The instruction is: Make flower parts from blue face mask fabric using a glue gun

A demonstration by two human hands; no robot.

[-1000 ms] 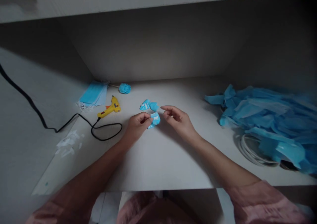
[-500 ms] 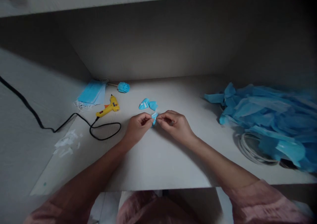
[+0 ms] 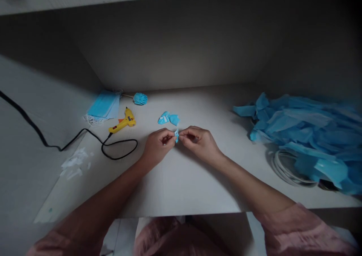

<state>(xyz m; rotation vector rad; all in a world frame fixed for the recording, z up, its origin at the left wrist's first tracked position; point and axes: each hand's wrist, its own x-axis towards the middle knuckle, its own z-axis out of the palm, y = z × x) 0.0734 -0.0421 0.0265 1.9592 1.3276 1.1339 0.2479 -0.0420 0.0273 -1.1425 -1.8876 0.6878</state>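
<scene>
Pinching a small blue piece [image 3: 177, 134] from both sides: our left hand [image 3: 158, 146] and right hand [image 3: 201, 142] closed on it, above table [image 3: 183, 188], near blue scraps [image 3: 174, 119]. Glue gun [image 3: 120, 125] label [image 3: 129, 118] unreadable.

- Blue piece [image 3: 177, 136] btwn L hand [image 3: 158, 146] & R hand [image 3: 201, 142]: mostly hidden by the grip, full shape unclear.
- Black cord [image 3: 25, 117]: cut off, L edge.
- Blue fabric heap [image 3: 305, 124]: far R side blurred, cut off by R edge.
- White coil [image 3: 283, 175]: partly hidden under heap.
- Dark item [image 3: 328, 185] next to it: mostly covered, can't ID.
- White scraps [image 3: 75, 159]: too sm. to ID.
- Pink R sleeve [image 3: 299, 229]: cut off, bottom edge.
</scene>
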